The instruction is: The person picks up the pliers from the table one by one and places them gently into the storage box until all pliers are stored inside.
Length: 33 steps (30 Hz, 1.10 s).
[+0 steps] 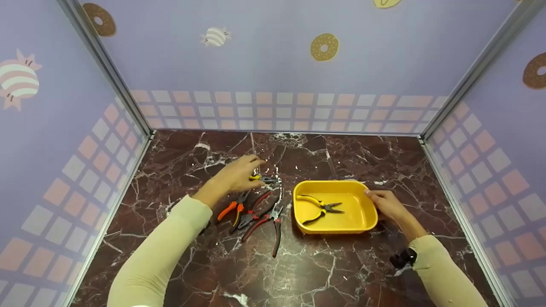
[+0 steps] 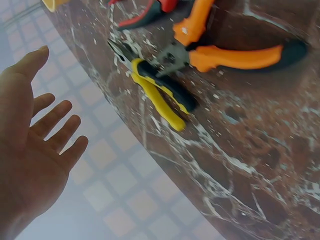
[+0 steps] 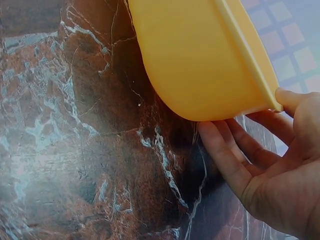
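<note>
Several pliers lie on the dark marbled counter (image 1: 324, 264), and the left hand (image 1: 232, 175) hangs over the farthest one, the small yellow-handled pliers (image 1: 263, 179). In the left wrist view the fingers (image 2: 55, 125) are straight and spread, holding nothing, with these pliers (image 2: 157, 92) just beyond them on the counter. They appear to be steel with rubber-sleeved handles: judged rigid, fairly heavy for their size, not fragile, with the sleeves offering the surest grip and the bare metal nose likely slick. In the head view their long axis runs roughly left to right, handles toward the hand and nose pointing right, toward the yellow tray (image 1: 370, 221). Orange-handled pliers (image 1: 230, 209) and red-handled pliers (image 1: 273, 221) lie nearer the person, touching one another. The right hand (image 1: 388, 204) holds the tray's right rim, thumb on the edge and relaxed fingers (image 3: 227, 155) under the wall. Another yellow-handled pair (image 1: 320, 207) already lies inside.
</note>
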Each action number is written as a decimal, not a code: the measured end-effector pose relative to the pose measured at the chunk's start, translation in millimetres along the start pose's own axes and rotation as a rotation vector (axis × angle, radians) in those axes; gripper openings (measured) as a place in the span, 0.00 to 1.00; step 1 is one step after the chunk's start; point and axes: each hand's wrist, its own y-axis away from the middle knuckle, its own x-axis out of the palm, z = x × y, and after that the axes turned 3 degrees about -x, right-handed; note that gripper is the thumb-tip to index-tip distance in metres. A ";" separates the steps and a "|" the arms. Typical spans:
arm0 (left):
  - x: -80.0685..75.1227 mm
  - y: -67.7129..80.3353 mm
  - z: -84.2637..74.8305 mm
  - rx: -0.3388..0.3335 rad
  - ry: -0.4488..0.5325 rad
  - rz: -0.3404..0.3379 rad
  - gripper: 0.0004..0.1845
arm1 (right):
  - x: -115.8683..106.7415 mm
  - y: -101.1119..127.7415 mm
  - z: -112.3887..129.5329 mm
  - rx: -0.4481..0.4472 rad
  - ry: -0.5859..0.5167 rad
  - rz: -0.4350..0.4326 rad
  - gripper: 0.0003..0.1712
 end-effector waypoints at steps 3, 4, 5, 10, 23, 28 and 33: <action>-1.4 1.6 7.0 -0.010 -0.018 0.006 0.40 | -2.0 -0.4 -0.4 -0.007 -0.006 0.004 0.34; -1.5 3.1 9.1 -0.015 -0.023 0.010 0.41 | -1.8 -0.5 -0.5 -0.008 -0.005 0.003 0.34; -1.4 4.1 11.1 -0.017 -0.029 0.010 0.41 | -1.7 -0.6 -0.6 -0.010 -0.007 0.002 0.34; -0.4 6.3 17.8 -0.023 -0.026 0.007 0.40 | -1.4 -2.1 -2.4 0.002 0.009 -0.012 0.34; 13.4 6.8 26.9 -0.039 -0.038 0.004 0.35 | -1.0 -1.2 -2.6 -0.007 0.008 -0.002 0.35; 22.8 5.7 27.7 -0.035 -0.050 0.000 0.38 | -1.9 -1.5 -1.9 -0.013 0.025 -0.008 0.35; 31.6 2.6 31.5 -0.037 -0.036 0.011 0.37 | -1.1 -1.7 -2.7 -0.002 0.021 -0.015 0.35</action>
